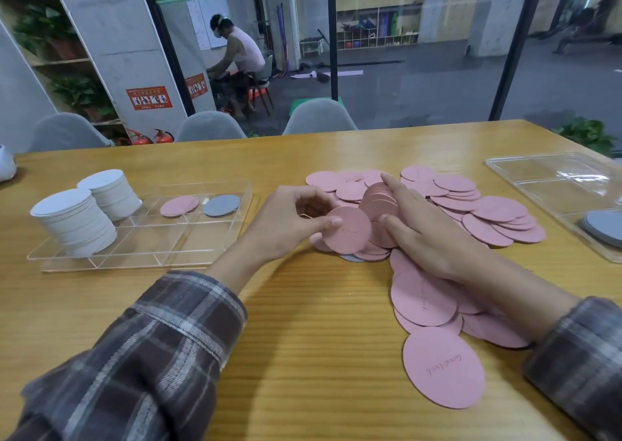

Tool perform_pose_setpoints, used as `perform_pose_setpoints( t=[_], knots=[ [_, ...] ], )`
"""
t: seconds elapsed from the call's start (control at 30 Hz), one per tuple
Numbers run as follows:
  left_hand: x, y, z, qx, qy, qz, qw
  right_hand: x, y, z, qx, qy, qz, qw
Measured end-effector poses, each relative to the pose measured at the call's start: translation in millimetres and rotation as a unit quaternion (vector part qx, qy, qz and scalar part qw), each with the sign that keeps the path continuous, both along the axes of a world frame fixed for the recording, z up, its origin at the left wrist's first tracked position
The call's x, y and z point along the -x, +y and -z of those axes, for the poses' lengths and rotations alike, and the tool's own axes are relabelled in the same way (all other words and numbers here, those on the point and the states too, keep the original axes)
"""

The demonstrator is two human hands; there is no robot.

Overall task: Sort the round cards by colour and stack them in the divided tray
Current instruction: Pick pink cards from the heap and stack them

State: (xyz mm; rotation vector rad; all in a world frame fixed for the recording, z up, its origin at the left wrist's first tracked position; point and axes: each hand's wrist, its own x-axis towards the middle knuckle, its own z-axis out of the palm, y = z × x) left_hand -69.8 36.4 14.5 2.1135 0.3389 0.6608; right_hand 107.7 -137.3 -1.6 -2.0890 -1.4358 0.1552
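Both hands are close together in the middle of the frame, over the pink cards. The left hand (296,222) pinches one pink card (348,230), with its thumb on the front and its fingers curled behind. The right hand (427,238) holds a bunch of pink cards (378,200) that stand on edge, with a long finger on top and the thumb below. The one pink card touches the bunch.

Around the hands lies a big pile of pink cards (478,212). It spreads over the wooden counter (303,339) from the middle to the lower right. A loose pink card (442,366) lies at the bottom of the pile, and it has writing on it that I cannot read. A bit of a grey card (351,258) peeks out from under the pile, just below the left hand.

The divided tray (144,238) sits at the left and is see-through. Two tall white stacks (75,222) stand at its left end. A few pink cards (178,206) lie flat in one back box, and a grey one (221,205) lies in the box beside them.

A second clear tray (555,185) sits at the far right, with grey cards (602,228) in its near corner.

Grey chairs (319,117) stand behind the counter.
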Motion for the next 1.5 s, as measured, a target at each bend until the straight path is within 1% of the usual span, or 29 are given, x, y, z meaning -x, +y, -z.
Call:
perform_pose_setpoints(
  t=[0.1,0.2,0.3,0.37,0.5,0.57,0.6,0.67,0.73,0.83,0.93,1.07,1.2,1.27,1.4,1.5],
  knots=[
    [-11.7,-7.8,10.8,-0.029,-0.045,-0.046,0.997,1.3,-0.3,-1.2,-0.004,0.002,-0.001,1.000],
    [-21.9,-18.1,16.3,-0.064,-0.068,-0.078,0.993,4.5,-1.3,-3.2,-0.001,0.001,-0.002,1.000],
    [-28.3,-25.5,17.3,-0.079,-0.084,-0.097,0.989,6.6,-2.7,-4.2,0.001,-0.015,-0.005,1.000],
    [-29.4,-26.0,16.8,-0.084,-0.085,-0.100,0.988,5.6,-2.2,-2.8,0.001,-0.023,-0.004,1.000],
    [-25.2,-20.8,14.6,-0.088,-0.071,-0.077,0.991,3.5,-1.1,-2.1,0.005,-0.024,-0.006,1.000],
    [-20.2,-12.5,13.8,-0.109,-0.042,-0.095,0.989,3.2,-1.3,-2.3,0.007,-0.025,-0.007,1.000],
    [-16.7,-6.5,14.3,-0.130,-0.007,-0.109,0.985,3.0,-1.7,-2.3,0.009,-0.025,-0.007,1.000],
    [-9.0,5.2,16.0,-0.173,0.090,-0.114,0.974,2.7,-2.2,-2.4,0.010,-0.024,-0.006,1.000],
    [-2.8,9.6,17.6,-0.175,0.159,-0.090,0.968,2.8,-2.6,-2.5,0.011,-0.022,-0.007,1.000],
    [-1.5,7.6,17.3,-0.173,0.180,-0.087,0.964,3.0,-2.2,-2.4,0.009,-0.024,-0.007,1.000],
    [-2.8,5.1,15.2,-0.160,0.168,-0.094,0.968,2.6,-2.2,-1.7,0.007,-0.021,-0.005,1.000],
    [0.7,5.8,6.2,-0.115,0.135,-0.085,0.980,2.7,-2.4,-1.1,0.008,-0.021,-0.008,1.000],
    [8.4,9.0,-10.1,-0.005,0.117,0.006,0.993,1.7,-1.3,-1.8,0.008,-0.022,-0.005,1.000],
    [9.8,8.1,-12.4,0.026,0.095,0.023,0.995,1.8,-1.6,-2.1,0.009,-0.020,-0.005,1.000],
    [0.3,3.8,-2.7,-0.002,0.024,0.022,0.999,2.7,-3.0,-2.3,0.010,-0.014,-0.008,1.000],
    [-9.0,-1.3,8.9,-0.002,-0.027,0.001,1.000,3.6,-2.8,-3.3,0.009,-0.010,-0.006,1.000]
  ],
)
